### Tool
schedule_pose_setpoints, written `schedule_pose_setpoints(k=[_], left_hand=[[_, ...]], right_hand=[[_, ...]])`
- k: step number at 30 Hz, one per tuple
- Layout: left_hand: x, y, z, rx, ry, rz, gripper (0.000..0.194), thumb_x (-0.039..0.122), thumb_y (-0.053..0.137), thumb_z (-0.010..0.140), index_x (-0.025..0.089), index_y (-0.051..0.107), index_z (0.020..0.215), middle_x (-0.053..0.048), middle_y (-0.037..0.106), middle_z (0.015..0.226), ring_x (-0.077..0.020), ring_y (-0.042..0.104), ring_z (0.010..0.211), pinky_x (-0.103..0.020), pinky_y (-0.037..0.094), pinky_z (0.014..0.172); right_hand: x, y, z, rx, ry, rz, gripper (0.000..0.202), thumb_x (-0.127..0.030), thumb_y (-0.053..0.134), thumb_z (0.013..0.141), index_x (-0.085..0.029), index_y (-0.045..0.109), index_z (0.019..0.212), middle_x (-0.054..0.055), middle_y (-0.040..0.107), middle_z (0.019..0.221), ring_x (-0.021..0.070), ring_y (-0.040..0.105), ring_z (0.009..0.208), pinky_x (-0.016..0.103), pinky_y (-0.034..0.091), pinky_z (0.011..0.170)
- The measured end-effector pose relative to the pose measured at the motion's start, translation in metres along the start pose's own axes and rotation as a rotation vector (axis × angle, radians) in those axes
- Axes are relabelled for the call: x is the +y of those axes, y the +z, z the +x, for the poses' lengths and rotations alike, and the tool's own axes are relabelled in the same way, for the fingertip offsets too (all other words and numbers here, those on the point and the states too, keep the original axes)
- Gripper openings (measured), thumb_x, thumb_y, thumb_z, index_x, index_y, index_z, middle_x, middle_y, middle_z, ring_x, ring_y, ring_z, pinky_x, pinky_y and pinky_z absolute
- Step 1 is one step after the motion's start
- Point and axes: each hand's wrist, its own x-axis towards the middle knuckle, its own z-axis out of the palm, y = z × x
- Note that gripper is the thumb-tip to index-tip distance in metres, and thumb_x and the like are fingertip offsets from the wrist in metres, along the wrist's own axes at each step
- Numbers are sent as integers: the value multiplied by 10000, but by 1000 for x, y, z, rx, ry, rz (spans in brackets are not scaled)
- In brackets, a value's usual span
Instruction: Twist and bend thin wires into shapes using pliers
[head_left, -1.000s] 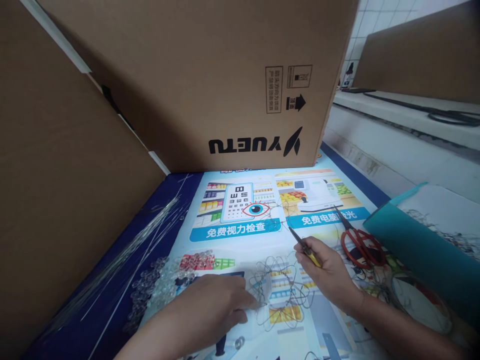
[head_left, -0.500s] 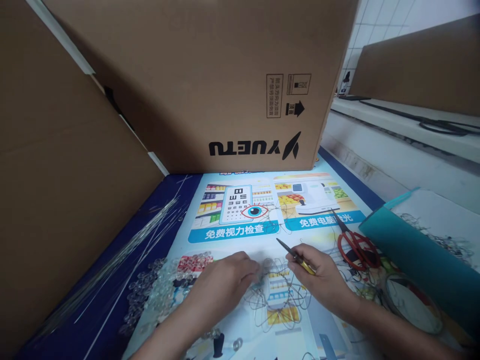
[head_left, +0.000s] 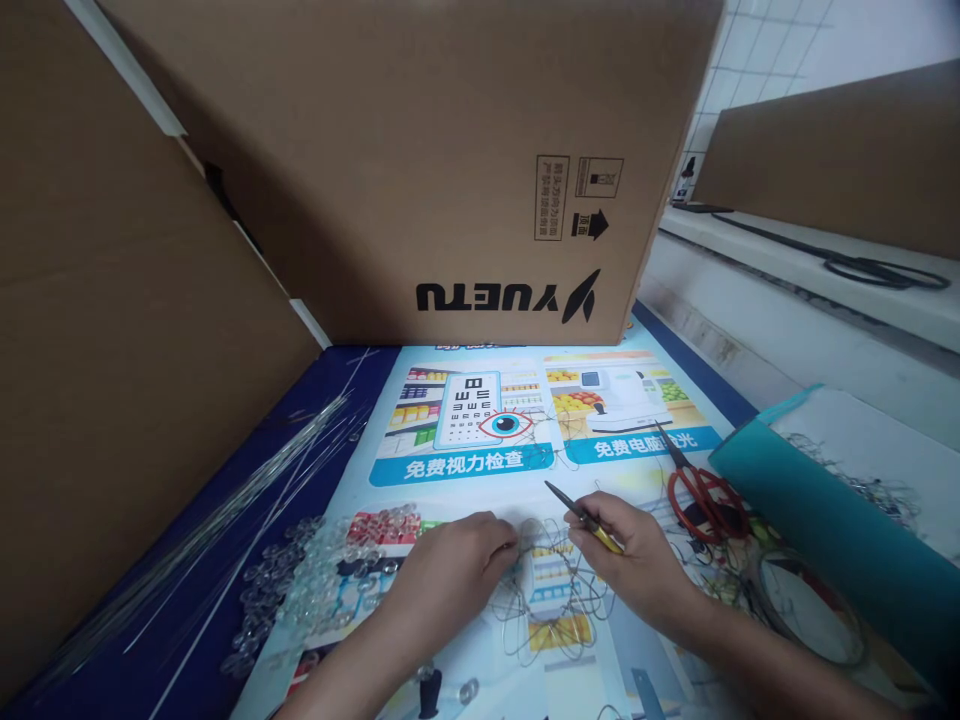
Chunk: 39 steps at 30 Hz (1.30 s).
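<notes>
My right hand point(head_left: 637, 555) is closed around long-nose pliers point(head_left: 606, 538) with a dark pointed tip and a yellow grip. The tip points up and left, above the printed sheet. My left hand point(head_left: 469, 555) has its thumb and fingers pinched together at the upper left edge of a ring of looped thin wire point(head_left: 559, 640). A clear round bead shows by those fingertips; what lies between them is partly hidden. The wire ring lies between both hands, its loops fanning outward. Left of my left hand lies a spread of clear beads point(head_left: 307, 575).
Red-handled scissors point(head_left: 705, 500) and a tape-like ring point(head_left: 855, 640) lie at right, beside a teal box point(head_left: 817, 500) holding wire pieces. Long thin wires point(head_left: 247, 480) stretch along the blue cloth at left. Large cardboard point(head_left: 360, 180) walls off the back and left.
The view has shifted slightly. My hands keep nearly the same pose, the pliers still in the right one and the left still pinched at the wire ring.
</notes>
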Motion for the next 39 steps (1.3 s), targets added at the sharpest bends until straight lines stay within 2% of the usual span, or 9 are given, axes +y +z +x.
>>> schedule_pose_setpoints(k=[22,30,36,39], left_hand=[[-5,6,2,-29,4,-101,257,275,419,869,238,672,893,-35,686,866,-201,611,803,-260,423,706],[-4,11,4,-16,-42,-216,231,242,432,843,230,655,901,-30,689,876,-200,611,792,-245,404,661],[-6,14,5,9,-123,-313,205,215,433,808,205,637,834,4,666,732,-159,578,657,-230,367,579],[-5,12,4,20,-133,-361,202,192,431,791,200,629,834,5,663,762,-150,569,672,-224,374,600]], right_hand=[[5,2,-2,10,0,-7,61,-168,510,786,-195,563,798,-19,567,746,130,521,698,221,404,628],[-2,8,1,-54,-72,-101,140,-132,531,753,-208,587,858,-22,601,789,128,546,715,220,415,642],[-10,11,1,-92,-101,-131,250,-95,532,729,-231,599,928,-23,626,845,130,556,735,228,430,669],[-11,14,1,-100,-112,-158,252,-91,527,726,-231,598,923,-19,627,845,137,556,735,240,434,677]])
